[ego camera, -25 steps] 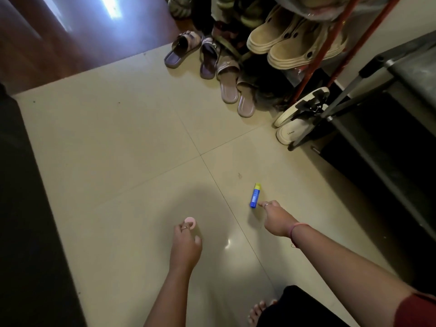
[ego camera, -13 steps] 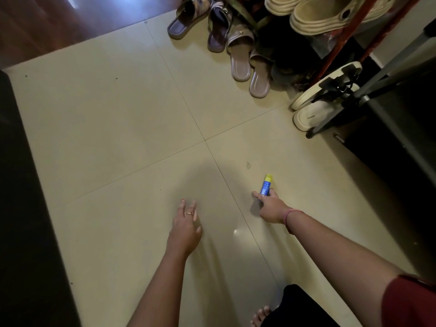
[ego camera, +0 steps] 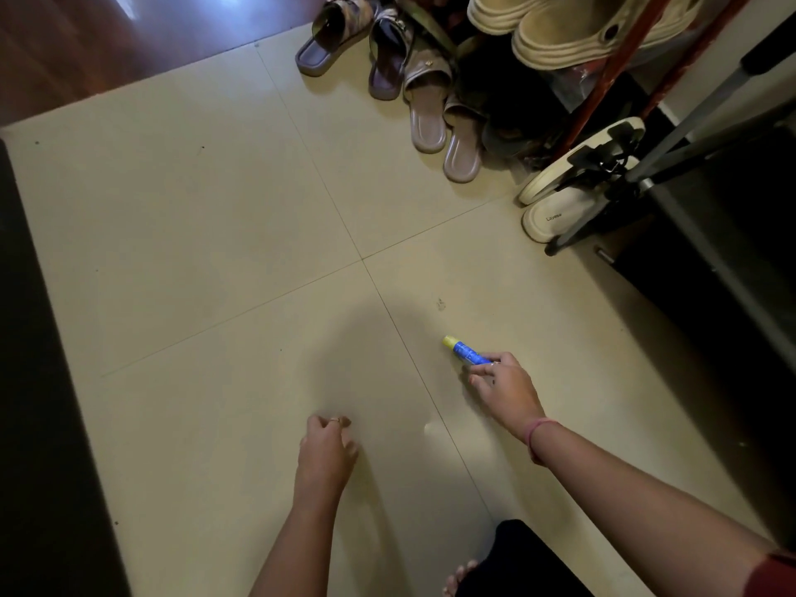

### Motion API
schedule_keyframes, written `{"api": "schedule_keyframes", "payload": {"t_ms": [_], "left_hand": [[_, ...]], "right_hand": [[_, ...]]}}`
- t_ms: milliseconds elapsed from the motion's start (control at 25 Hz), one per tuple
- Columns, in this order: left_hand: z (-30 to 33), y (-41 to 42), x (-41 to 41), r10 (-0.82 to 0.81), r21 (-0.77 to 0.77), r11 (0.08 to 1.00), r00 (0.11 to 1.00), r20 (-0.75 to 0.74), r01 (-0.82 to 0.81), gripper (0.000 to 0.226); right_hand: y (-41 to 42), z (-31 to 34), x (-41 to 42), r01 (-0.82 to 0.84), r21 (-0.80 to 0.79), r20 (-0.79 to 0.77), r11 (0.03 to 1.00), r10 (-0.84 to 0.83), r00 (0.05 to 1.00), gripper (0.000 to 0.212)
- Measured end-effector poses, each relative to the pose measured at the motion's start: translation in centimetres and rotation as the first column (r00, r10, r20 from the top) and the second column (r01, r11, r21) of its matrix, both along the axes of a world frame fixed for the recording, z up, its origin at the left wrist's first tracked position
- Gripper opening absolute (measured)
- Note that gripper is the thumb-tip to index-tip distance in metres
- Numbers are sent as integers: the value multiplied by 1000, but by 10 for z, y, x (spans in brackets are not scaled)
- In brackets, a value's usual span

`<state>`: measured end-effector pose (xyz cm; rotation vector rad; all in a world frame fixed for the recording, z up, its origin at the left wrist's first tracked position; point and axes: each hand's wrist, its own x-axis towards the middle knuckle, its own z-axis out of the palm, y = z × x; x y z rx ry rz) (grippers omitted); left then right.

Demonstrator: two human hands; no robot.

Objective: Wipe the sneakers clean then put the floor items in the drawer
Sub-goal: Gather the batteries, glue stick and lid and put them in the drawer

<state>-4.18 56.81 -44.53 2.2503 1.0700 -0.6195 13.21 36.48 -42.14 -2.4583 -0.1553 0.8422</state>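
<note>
Right hand point(ego camera: 504, 387) is pinching the blue tube point(ego camera: 467, 352) in its fingers point(ego camera: 480, 372) — tube angled just above the floor point(ego camera: 215, 230). Left hand point(ego camera: 327, 454) is hovering low, fingers curled under — contents hidden. Sandals point(ego camera: 426, 101) are lying beyond.

Floor point(ego camera: 181, 217): pale cream tiles, thin dark grout lines.
Tube point(ego camera: 467, 352): blue body, yellow cap.
Wristband point(ego camera: 534, 433): pink.
Sleeve point(ego camera: 775, 575): dark red.
Sandals point(ego camera: 426, 118): mauve-brown, plain insoles.
Clogs point(ego camera: 573, 32): beige, cream soles.
Slippers point(ego camera: 560, 217): off-white, black straps, small dark lettering.
Rack poles point(ego camera: 603, 79): red.
Far floor point(ego camera: 86, 36): dark reddish-brown wood.
</note>
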Motion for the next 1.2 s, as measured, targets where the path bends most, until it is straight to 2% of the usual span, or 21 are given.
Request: {"api": "schedule_keyframes", "payload": {"t_ms": [80, 200, 400, 560, 680, 760, 920, 1040, 1200], "left_hand": [[5, -13, 0, 66, -38, 997, 998, 22, -65, 40], [24, -31, 4, 124, -76, 990, 987, 104, -116, 43], [78, -52, 40, 183, -180, 974, 940, 288, -134, 47], [137, -70, 63, 120, -231, 973, 912, 391, -29, 42], [174, -89, 71, 46, -246, 967, 894, 446, 72, 42], [220, -108, 77, -10, -253, 956, 880, 476, 147, 42], [282, -152, 79, -11, -326, 926, 876, 482, 192, 43], [323, -192, 69, -36, -400, 876, 864, 501, 269, 39], [373, -234, 55, -118, -383, 842, 821, 558, 381, 34]], "right_hand": [[-3, 7, 4, 117, 64, 23, 991, -119, 993, 15], [-8, 26, 2, 257, 178, -53, 950, -252, 966, 8], [-28, 83, 3, 481, 392, -260, 784, -407, 876, 7], [-55, 143, -6, 560, 482, -375, 674, -419, 827, 12], [-73, 185, -18, 596, 518, -390, 614, -451, 803, 12], [-95, 235, -33, 652, 556, -396, 515, -526, 753, 14], [-141, 294, -73, 735, 597, -444, 321, -631, 636, 25], [-185, 325, -116, 764, 625, -467, 159, -708, 529, 27], [-227, 358, -166, 768, 640, -484, -16, -785, 387, 26]]}}
